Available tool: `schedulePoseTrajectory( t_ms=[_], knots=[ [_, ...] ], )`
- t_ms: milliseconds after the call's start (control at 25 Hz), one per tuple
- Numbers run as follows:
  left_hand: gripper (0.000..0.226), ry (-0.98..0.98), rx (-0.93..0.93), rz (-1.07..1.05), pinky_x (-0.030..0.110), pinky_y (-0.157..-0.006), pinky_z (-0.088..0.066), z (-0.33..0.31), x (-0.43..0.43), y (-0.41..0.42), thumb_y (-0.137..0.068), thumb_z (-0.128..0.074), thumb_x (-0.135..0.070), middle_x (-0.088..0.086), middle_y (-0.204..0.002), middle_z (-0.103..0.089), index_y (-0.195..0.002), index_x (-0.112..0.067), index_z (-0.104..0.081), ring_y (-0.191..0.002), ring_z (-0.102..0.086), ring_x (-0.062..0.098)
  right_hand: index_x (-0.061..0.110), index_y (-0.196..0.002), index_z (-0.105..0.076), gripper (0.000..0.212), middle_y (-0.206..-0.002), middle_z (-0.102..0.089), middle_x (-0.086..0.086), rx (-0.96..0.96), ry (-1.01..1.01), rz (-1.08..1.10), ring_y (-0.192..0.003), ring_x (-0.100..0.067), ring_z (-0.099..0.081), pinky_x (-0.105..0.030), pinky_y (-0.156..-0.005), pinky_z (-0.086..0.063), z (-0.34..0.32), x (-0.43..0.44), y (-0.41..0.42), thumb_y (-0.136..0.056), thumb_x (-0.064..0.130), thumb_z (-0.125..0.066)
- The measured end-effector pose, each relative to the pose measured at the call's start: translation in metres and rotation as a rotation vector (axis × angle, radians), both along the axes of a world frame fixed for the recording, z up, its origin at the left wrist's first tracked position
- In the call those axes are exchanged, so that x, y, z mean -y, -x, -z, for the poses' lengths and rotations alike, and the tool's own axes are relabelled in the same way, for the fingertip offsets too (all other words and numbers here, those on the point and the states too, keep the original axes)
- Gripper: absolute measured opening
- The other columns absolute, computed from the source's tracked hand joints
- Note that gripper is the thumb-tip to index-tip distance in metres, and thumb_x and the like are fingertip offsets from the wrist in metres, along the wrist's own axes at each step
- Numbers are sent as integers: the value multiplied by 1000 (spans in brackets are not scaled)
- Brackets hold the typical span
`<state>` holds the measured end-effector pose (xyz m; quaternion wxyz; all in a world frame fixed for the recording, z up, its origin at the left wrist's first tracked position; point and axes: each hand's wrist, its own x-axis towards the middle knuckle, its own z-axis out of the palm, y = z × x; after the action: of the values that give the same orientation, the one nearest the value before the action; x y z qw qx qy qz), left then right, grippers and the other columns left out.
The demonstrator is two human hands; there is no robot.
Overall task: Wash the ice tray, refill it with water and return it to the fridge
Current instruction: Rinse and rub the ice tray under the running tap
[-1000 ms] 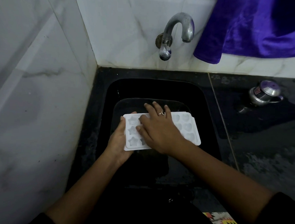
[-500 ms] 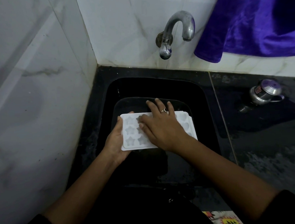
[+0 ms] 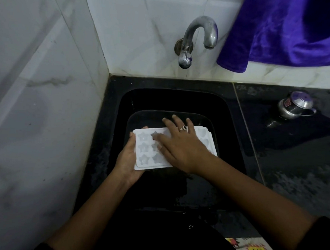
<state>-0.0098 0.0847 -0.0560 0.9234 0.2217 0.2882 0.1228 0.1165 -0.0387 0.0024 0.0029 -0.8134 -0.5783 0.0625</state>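
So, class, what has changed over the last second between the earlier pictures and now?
The ice tray has slid slightly left over the sink. Nothing taken or released: the left hand still holds its left end, the right hand still lies flat on top.

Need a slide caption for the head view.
Left hand grips the white ice tray over the black sink; right hand lies flat across its moulds, tap above.

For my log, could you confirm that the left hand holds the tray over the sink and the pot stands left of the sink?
Not quite: the head view shows the pot right of the sink, on the counter. The left hand does hold the tray over the sink.
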Motion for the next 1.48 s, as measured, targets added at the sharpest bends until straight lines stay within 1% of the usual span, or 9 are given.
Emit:
schedulePoseTrajectory(
  t_ms=[200,280,440,600,840,960,1120,1320,1480],
  knots=[
    [61,25,-34,16,49,-80,-65,3,2,-1,-106,-35,-58,16,-127,-74,-134,-16,-70,-106,-77,31,21,-144,-49,54,-170,-20,-16,8,16,9,-158,-39,-10,-66,-124,-9,1,-6,9,-107,51,-23],
    [56,-2,-14,-5,49,-82,-64,3,-3,1,-99,-41,-58,14,-127,-74,-119,-23,-80,-108,-76,30,29,-150,-45,53,-171,-17,-16,-7,16,-5,-158,-39,-8,-66,-124,-7,0,-2,3,-108,52,-23],
    [63,38,-47,22,52,-83,-64,5,2,-1,-104,-37,-60,19,-134,-70,-140,-16,-64,-113,-74,33,20,-139,-53,52,-170,-20,-16,-29,-11,46,-158,-39,-9,-65,-124,-9,-1,-10,8,-108,51,-25],
    [53,-7,-24,-25,53,-89,-63,2,0,2,-99,-44,-57,16,-135,-70,-130,-23,-71,-111,-75,31,31,-149,-47,53,-171,-17,-15,-26,8,16,-158,-39,-7,-66,-124,-7,-1,-2,3,-108,52,-22],
    [62,14,-71,-17,52,-88,-62,-3,3,3,-108,-31,-58,16,-130,-73,-124,-21,-77,-109,-75,31,25,-149,-45,56,-171,-17,-15,-10,31,-17,-159,-39,-7,-66,-124,-7,-1,-1,9,-107,53,-21],
    [63,-1,-81,-6,54,-101,-52,-11,5,2,-107,-33,-57,20,-145,-62,-148,-15,-56,-122,-66,34,29,-141,-54,48,-169,-21,-16,-32,-17,47,-158,-40,-10,-66,-124,-8,-8,-2,2,-108,51,-26],
    [63,-9,-91,-14,55,-101,-53,-20,11,1,-107,-33,-56,19,-146,-61,-153,-16,-51,-121,-65,34,24,-147,-47,54,-170,-19,-15,-24,11,-23,-158,-39,-8,-66,-124,-8,-5,3,8,-107,52,-22],
    [64,2,-98,-10,48,-79,-65,-22,22,-3,-107,-36,-55,19,-136,-68,-153,-12,-49,-108,-75,32,23,-136,-56,50,-169,-23,-15,-33,-11,8,-159,-38,-9,-64,-125,-7,-15,3,-2,-108,51,-26],
    [60,22,-60,-92,51,-80,-65,-22,20,-3,-104,-38,-56,19,-137,-68,-145,-18,-57,-106,-75,33,27,-149,-49,56,-170,-20,-16,-53,-4,-90,-159,-38,-8,-64,-126,-7,-21,19,-9,-108,54,-22]
  ],
)
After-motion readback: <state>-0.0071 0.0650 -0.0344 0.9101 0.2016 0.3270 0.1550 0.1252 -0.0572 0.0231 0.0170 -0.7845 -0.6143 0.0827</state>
